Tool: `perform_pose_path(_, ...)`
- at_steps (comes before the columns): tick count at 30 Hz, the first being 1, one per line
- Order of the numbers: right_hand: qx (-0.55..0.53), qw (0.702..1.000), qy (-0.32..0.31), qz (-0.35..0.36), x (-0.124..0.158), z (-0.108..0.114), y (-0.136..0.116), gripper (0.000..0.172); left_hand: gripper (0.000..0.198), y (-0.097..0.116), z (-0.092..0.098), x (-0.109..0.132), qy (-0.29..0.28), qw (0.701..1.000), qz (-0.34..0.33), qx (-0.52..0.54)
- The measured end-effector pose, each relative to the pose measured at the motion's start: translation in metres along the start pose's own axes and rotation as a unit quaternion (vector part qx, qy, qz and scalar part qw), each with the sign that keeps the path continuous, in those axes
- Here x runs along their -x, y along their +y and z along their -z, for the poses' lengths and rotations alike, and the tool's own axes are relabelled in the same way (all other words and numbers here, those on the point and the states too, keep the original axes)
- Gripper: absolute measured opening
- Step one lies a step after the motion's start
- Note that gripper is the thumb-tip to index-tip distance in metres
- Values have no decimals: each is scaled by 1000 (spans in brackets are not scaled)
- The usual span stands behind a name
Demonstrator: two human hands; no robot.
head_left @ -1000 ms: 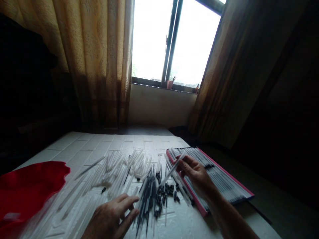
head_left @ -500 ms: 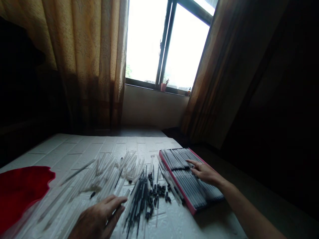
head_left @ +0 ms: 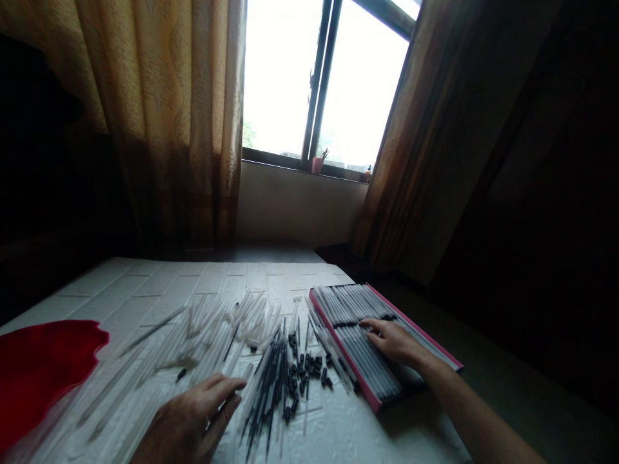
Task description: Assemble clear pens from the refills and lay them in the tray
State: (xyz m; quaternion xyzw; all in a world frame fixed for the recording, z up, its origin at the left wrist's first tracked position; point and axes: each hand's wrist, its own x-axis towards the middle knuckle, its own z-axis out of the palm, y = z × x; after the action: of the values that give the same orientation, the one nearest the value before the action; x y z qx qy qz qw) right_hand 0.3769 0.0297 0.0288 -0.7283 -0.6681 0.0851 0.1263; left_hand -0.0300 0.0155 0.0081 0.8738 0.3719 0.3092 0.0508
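Observation:
Two rows of capped pens (head_left: 367,361) lie side by side in a shallow box with a pink rim (head_left: 342,351). My right hand (head_left: 394,341) rests over these pens, fingers extended near the line between the rows, holding nothing visible. At the lower left, my left hand (head_left: 193,415) has its thumb and fingers apart, with a clear tube tip close to the fingertips. Dark refills (head_left: 271,386) form a pile to its right, beside scattered small black caps (head_left: 307,370). Clear pen tubes (head_left: 203,328) spread over the white surface behind my left hand.
A red cloth or bag (head_left: 43,374) lies at the left of the white brick-patterned table cover (head_left: 159,280). Behind are patterned curtains (head_left: 164,116) and a window, with a pink cup (head_left: 317,165) on its sill.
My right hand has shifted slightly down over the box, its fingers now close to the line between the pen rows. My left hand is almost unmoved.

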Motion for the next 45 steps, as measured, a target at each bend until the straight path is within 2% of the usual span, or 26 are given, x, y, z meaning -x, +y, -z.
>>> perform_pose_path(6,42,999,14,-2,-2,4,-3,34,27,-7,-3,2,-7,999,22,-25)
perform_pose_path(9,66,997,29,10,-4,11,-16,36,32,-8,-1,0,2,999,26,-33)
perform_pose_path(15,104,990,29,92,-18,16,-77,30,34,-7,3,-3,-25,997,57,-50)
perform_pose_path(19,145,979,-3,145,-41,2,-116,24,35,-12,2,-2,-49,993,95,-52)
perform_pose_path(22,184,968,-31,169,-63,-12,-131,24,38,-16,2,-2,-57,989,127,-56)
perform_pose_path(28,258,945,-70,191,-94,-33,-142,27,38,-19,1,0,-67,987,131,-61)
perform_pose_path(34,301,928,-73,205,-105,-43,-146,30,35,-17,-2,0,-68,989,112,-70)
perform_pose_path(41,298,926,-40,228,-101,-23,-137,29,30,-18,-5,4,-46,992,102,-61)
perform_pose_path(45,254,937,-2,240,-78,-10,-141,18,29,-15,-5,3,-29,994,96,-42)
